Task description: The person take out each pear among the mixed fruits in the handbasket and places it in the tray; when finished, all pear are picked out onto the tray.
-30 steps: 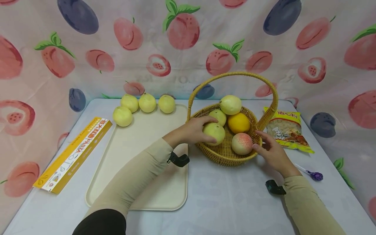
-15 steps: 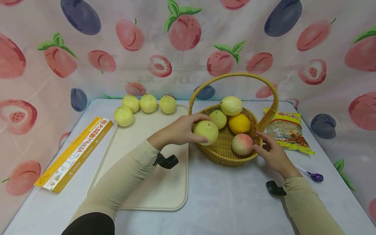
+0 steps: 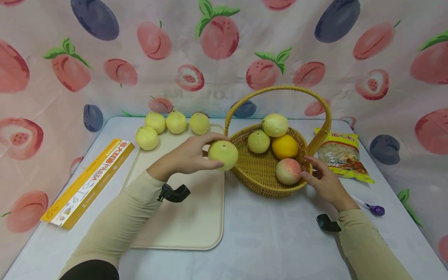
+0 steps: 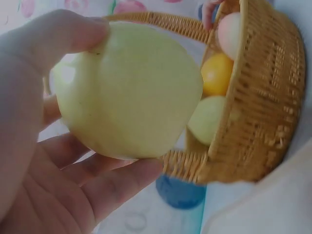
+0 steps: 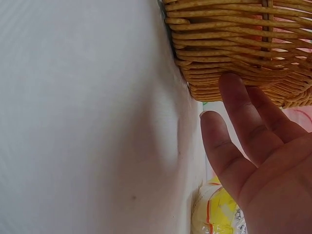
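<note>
In the head view my left hand [image 3: 185,155] holds a pale yellow-green round fruit [image 3: 223,154] between thumb and fingers, raised over the tray's right edge beside the basket. The left wrist view has this fruit [image 4: 129,90] large, fingers beneath it. My right hand [image 3: 327,184] grips the right rim of the wicker basket [image 3: 259,171]; its fingertips [image 5: 231,83] press against the woven side. Inside the basket lie a smaller green fruit [image 3: 259,142], a pale yellow oval fruit [image 3: 275,125], an orange [image 3: 285,147] and a peach [image 3: 288,171].
Several similar yellow-green fruits [image 3: 176,122] stand along the far left of the cream tray [image 3: 189,217]. A pasta box [image 3: 89,182] lies left of it. Right of the basket are a yellow food bag [image 3: 343,155] and a purple-wrapped lollipop [image 3: 376,210]. The basket's tall handle [image 3: 278,88] arches upward.
My left hand has lifted the yellow-green fruit out of the basket and carried it left, above the tray's edge. The right hand has stayed at the basket rim.
</note>
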{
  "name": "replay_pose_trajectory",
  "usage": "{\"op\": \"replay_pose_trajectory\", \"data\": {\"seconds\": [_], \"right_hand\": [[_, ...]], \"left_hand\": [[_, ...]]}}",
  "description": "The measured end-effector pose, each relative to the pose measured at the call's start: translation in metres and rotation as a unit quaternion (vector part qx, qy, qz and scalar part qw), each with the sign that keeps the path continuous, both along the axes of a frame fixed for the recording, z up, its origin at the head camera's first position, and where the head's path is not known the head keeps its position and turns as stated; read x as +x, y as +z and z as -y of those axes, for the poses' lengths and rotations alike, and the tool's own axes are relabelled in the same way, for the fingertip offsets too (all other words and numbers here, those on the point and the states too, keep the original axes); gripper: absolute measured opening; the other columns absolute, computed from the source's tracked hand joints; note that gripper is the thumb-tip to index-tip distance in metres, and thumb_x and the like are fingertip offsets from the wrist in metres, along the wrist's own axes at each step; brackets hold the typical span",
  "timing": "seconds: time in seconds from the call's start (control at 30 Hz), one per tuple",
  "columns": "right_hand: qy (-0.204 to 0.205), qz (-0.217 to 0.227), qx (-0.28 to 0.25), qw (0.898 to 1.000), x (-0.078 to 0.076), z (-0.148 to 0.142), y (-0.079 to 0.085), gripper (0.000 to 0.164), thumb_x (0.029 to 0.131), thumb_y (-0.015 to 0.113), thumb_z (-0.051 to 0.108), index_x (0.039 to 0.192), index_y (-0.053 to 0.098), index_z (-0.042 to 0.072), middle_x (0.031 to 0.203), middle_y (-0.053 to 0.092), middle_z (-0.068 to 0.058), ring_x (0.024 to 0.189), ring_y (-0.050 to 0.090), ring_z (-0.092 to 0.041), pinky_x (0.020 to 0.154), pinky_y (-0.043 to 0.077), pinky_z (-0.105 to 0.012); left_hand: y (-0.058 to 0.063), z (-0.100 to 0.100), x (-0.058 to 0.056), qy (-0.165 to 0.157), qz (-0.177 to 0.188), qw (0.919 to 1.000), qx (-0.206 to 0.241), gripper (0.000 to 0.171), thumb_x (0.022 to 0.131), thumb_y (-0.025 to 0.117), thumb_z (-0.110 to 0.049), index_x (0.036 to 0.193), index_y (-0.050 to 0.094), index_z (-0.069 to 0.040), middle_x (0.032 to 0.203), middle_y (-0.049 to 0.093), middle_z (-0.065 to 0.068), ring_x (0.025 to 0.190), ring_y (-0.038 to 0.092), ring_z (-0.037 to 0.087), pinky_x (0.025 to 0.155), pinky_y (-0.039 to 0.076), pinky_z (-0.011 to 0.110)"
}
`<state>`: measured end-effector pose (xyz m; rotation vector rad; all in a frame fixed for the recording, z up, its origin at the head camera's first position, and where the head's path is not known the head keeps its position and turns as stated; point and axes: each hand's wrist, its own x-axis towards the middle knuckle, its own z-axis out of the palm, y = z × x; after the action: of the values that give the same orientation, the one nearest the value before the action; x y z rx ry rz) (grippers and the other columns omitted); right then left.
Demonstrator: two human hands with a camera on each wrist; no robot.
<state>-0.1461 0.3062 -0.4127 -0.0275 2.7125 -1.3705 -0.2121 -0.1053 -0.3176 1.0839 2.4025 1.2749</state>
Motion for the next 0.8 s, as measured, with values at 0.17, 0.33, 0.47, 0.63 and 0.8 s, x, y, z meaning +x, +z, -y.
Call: {"op": "replay_pose_trajectory", "data": {"seconds": [0.17, 0.33, 0.47, 0.63, 0.8], "right_hand": [[0.001, -0.002, -0.009, 1.000, 0.000, 0.000, 0.001, 0.073, 0.101, 0.059, 0.041, 0.158, 0.026, 0.008, 0.155, 0.029, -0.028, 0.127, 0.040, -0.050, 0.099, 0.039, -0.064], [0.004, -0.006, -0.016, 1.000, 0.000, 0.000, 0.000, 0.071, 0.102, 0.059, 0.037, 0.158, 0.026, 0.008, 0.154, 0.030, -0.028, 0.125, 0.042, -0.048, 0.097, 0.042, -0.060], [0.006, -0.007, -0.013, 1.000, 0.000, -0.001, 0.000, 0.070, 0.102, 0.059, 0.035, 0.158, 0.026, 0.009, 0.153, 0.031, -0.028, 0.124, 0.044, -0.047, 0.096, 0.043, -0.059], [0.006, -0.008, -0.010, 1.000, -0.002, -0.002, -0.002, 0.071, 0.102, 0.059, 0.036, 0.158, 0.026, 0.008, 0.155, 0.029, -0.028, 0.126, 0.042, -0.048, 0.098, 0.041, -0.062], [0.010, -0.017, -0.007, 1.000, -0.002, -0.002, -0.003, 0.069, 0.103, 0.059, 0.033, 0.158, 0.027, 0.007, 0.154, 0.030, -0.029, 0.123, 0.044, -0.048, 0.096, 0.043, -0.060]], "left_hand": [[-0.001, 0.020, -0.004, 0.037, 0.005, 0.9993, -0.009, 0.061, 0.087, 0.078, -0.014, 0.141, 0.052, -0.006, 0.131, 0.057, 0.008, 0.118, 0.055, 0.023, 0.086, 0.056, 0.032], [-0.005, 0.038, -0.008, 0.073, 0.010, 0.9973, -0.008, 0.062, 0.087, 0.077, -0.014, 0.143, 0.051, -0.006, 0.136, 0.055, 0.009, 0.121, 0.053, 0.025, 0.087, 0.055, 0.034], [-0.011, 0.052, -0.013, 0.098, 0.000, 0.9951, -0.010, 0.061, 0.088, 0.077, -0.016, 0.142, 0.052, -0.006, 0.140, 0.053, 0.011, 0.125, 0.052, 0.030, 0.089, 0.055, 0.038], [-0.021, 0.068, -0.021, 0.136, 0.010, 0.9905, -0.016, 0.060, 0.091, 0.075, -0.020, 0.144, 0.050, -0.005, 0.143, 0.051, 0.013, 0.131, 0.049, 0.034, 0.092, 0.053, 0.044], [-0.031, 0.081, -0.028, 0.180, 0.019, 0.9831, -0.029, 0.061, 0.092, 0.074, -0.024, 0.145, 0.049, -0.007, 0.142, 0.052, 0.013, 0.132, 0.047, 0.036, 0.100, 0.046, 0.051]]}}
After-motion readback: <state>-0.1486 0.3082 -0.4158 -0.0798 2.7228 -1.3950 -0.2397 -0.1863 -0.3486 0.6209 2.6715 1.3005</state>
